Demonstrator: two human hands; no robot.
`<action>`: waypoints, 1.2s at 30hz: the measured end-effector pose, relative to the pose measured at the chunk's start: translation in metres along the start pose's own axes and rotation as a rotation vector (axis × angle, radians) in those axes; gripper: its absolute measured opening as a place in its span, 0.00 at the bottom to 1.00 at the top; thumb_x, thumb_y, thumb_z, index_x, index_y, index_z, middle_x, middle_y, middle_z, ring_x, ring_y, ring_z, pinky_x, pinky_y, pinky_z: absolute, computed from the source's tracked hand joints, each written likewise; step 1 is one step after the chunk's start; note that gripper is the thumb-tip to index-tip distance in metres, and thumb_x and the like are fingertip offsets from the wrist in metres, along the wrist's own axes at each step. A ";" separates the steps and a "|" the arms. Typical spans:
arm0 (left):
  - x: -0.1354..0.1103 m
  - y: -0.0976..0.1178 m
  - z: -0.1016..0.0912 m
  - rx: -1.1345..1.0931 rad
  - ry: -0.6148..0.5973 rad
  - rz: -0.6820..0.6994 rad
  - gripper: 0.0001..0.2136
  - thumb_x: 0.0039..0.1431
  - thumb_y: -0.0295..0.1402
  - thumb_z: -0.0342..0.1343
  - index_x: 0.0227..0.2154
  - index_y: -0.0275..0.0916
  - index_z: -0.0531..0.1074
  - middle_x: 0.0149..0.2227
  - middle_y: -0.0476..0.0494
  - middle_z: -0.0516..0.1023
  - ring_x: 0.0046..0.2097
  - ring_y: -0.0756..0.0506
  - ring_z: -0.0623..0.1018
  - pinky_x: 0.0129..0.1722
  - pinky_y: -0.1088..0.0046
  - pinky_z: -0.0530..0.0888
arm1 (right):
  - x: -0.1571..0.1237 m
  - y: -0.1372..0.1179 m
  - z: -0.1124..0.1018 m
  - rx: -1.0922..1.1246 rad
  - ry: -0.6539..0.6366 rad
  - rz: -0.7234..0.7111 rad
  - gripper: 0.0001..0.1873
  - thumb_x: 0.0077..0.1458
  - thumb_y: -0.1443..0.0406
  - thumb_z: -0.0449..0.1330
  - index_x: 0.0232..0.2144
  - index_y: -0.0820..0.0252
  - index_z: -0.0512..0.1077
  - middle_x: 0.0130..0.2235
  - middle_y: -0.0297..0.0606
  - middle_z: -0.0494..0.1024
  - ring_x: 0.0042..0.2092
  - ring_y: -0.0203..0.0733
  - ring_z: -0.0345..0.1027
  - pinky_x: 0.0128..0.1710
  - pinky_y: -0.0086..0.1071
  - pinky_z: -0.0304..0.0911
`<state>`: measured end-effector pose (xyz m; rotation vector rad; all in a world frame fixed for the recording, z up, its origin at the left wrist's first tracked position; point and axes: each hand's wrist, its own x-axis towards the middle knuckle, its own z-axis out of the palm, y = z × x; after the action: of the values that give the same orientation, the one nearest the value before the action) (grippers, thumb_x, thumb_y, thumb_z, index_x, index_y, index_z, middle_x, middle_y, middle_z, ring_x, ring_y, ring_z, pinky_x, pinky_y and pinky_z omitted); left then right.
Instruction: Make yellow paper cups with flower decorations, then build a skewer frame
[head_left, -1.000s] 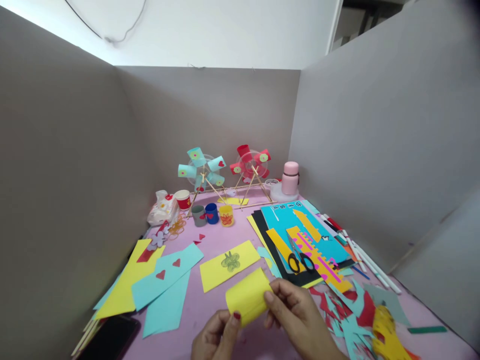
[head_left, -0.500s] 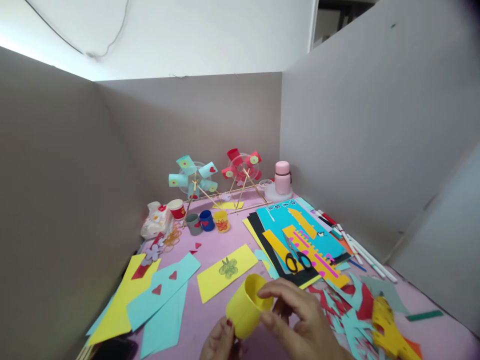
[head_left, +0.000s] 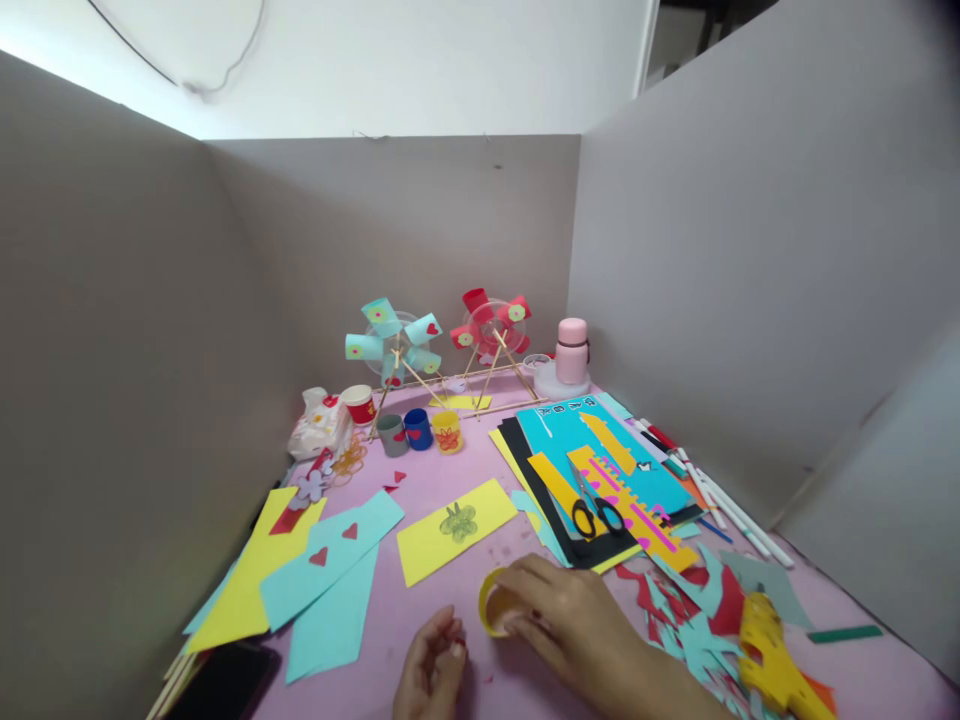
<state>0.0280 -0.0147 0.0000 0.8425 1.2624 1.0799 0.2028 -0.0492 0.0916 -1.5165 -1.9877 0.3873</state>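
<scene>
Since the earlier frame: my left hand (head_left: 431, 665) is off the yellow ring (head_left: 485, 607); the ring is lower, tipped on its side, in my right hand (head_left: 566, 610) alone.

Left to right: phone (head_left: 221, 685) at the near left edge. Aqua strips (head_left: 330, 560) next, flat; two red hearts on the top one. Behind them, grey ring (head_left: 390, 436) with a red heart, standing. Aqua wheel (head_left: 395, 345) further back on its stick frame, tubes on, looks finished. Blue ring (head_left: 418, 430) stands beside grey, also hearted.

Left hand: fingers loosely curled, nothing visible in it, just beside the yellow ring but apart. Flower ring (head_left: 448, 434) stands behind, decorated. Yellow strip (head_left: 459, 535) lies flat, dark butterfly-like drawing on it, not rolled.

Yellow ring sits between my hands, mouth toward the left. Rolled, I'd call that done; no decoration visible on it. Can't tell if it touches the table (head_left: 364, 695). Red wheel (head_left: 493, 325) at the back, looks finished too.

Right hand: thumb and fingers pinching the ring's wall. Scissors (head_left: 596, 515) on the sheets, then scraps (head_left: 694, 630), glue gun (head_left: 776, 660), all untouched.
</scene>
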 end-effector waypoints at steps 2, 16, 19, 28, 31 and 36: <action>-0.002 0.000 0.000 -0.007 0.010 0.052 0.28 0.34 0.50 0.65 0.38 0.39 0.71 0.40 0.42 0.76 0.47 0.42 0.73 0.45 0.72 0.69 | 0.000 0.006 -0.005 0.110 0.077 0.031 0.12 0.58 0.67 0.51 0.42 0.53 0.70 0.42 0.38 0.78 0.42 0.41 0.72 0.40 0.30 0.63; -0.007 -0.007 0.027 0.246 -0.295 0.378 0.33 0.46 0.35 0.58 0.57 0.37 0.57 0.60 0.36 0.61 0.61 0.40 0.60 0.60 0.65 0.55 | 0.002 0.017 -0.006 0.151 -0.083 0.170 0.15 0.47 0.68 0.60 0.40 0.54 0.71 0.40 0.35 0.75 0.35 0.40 0.70 0.35 0.31 0.61; -0.003 -0.008 0.029 0.251 -0.269 0.375 0.34 0.46 0.37 0.59 0.57 0.37 0.56 0.60 0.35 0.60 0.61 0.39 0.59 0.60 0.64 0.55 | 0.005 0.021 -0.004 0.168 -0.032 0.171 0.05 0.51 0.68 0.56 0.30 0.56 0.72 0.34 0.35 0.75 0.32 0.38 0.69 0.33 0.29 0.60; -0.007 0.008 0.021 0.188 -0.103 0.407 0.25 0.46 0.44 0.59 0.48 0.42 0.68 0.54 0.39 0.69 0.53 0.39 0.70 0.51 0.67 0.67 | 0.012 0.034 -0.003 0.814 0.109 0.486 0.16 0.51 0.54 0.57 0.24 0.61 0.66 0.23 0.27 0.66 0.21 0.31 0.63 0.21 0.25 0.53; -0.014 0.025 0.020 0.283 -0.022 0.477 0.17 0.48 0.44 0.57 0.39 0.42 0.74 0.44 0.41 0.76 0.44 0.41 0.75 0.44 0.70 0.70 | 0.013 0.036 0.001 0.898 0.048 0.531 0.19 0.49 0.51 0.58 0.23 0.61 0.64 0.22 0.26 0.65 0.19 0.28 0.59 0.19 0.24 0.50; -0.024 0.057 0.022 0.404 0.016 0.570 0.10 0.49 0.42 0.57 0.28 0.42 0.77 0.29 0.46 0.79 0.30 0.45 0.75 0.25 0.78 0.70 | 0.012 0.039 0.012 0.936 0.053 0.498 0.20 0.49 0.50 0.58 0.24 0.63 0.66 0.20 0.24 0.60 0.20 0.27 0.52 0.20 0.23 0.47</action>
<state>0.0415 -0.0183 0.0645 1.5698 1.3083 1.2892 0.2236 -0.0240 0.0639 -1.3072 -1.0590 1.2515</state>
